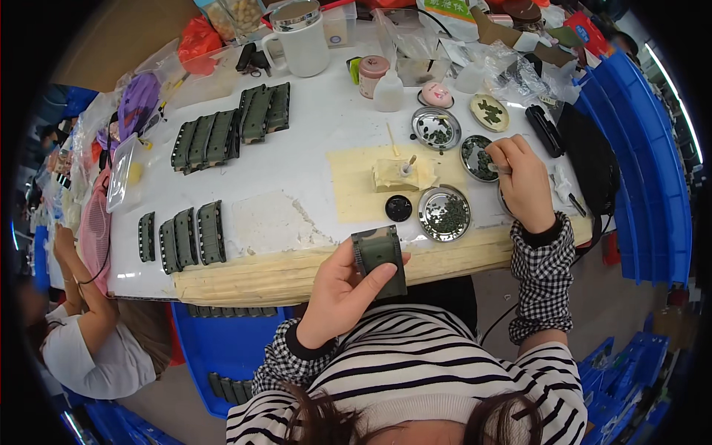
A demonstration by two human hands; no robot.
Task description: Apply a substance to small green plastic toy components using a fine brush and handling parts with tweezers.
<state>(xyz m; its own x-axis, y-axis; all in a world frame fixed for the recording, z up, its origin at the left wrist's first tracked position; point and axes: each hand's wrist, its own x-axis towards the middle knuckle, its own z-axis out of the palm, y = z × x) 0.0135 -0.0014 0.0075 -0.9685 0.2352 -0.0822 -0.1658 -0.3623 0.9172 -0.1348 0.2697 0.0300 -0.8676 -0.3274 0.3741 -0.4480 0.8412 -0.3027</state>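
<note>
A curved camouflage-green part (378, 256) with toothed edges is gripped in my left hand (334, 297), thumb across its face, just off the table's front edge. My right hand (525, 182) has its fingers pinched together over a round metal dish (464, 167) of small dark green pieces (480, 159); whatever lies between the fingertips is too small to make out. Another metal dish (422, 226) of green bits stands nearer me, beside a small round black dish (398, 208). Behind these sits a cream-wrapped block (386, 178) with a small pot and stick in it.
More curved camouflage parts (208, 141) stand in rows at the left of the white table (319, 126). A white mug (302, 44), bottles and plastic bags crowd the back. Blue bins (638, 170) flank the right side. A co-worker (96, 348) sits at the left.
</note>
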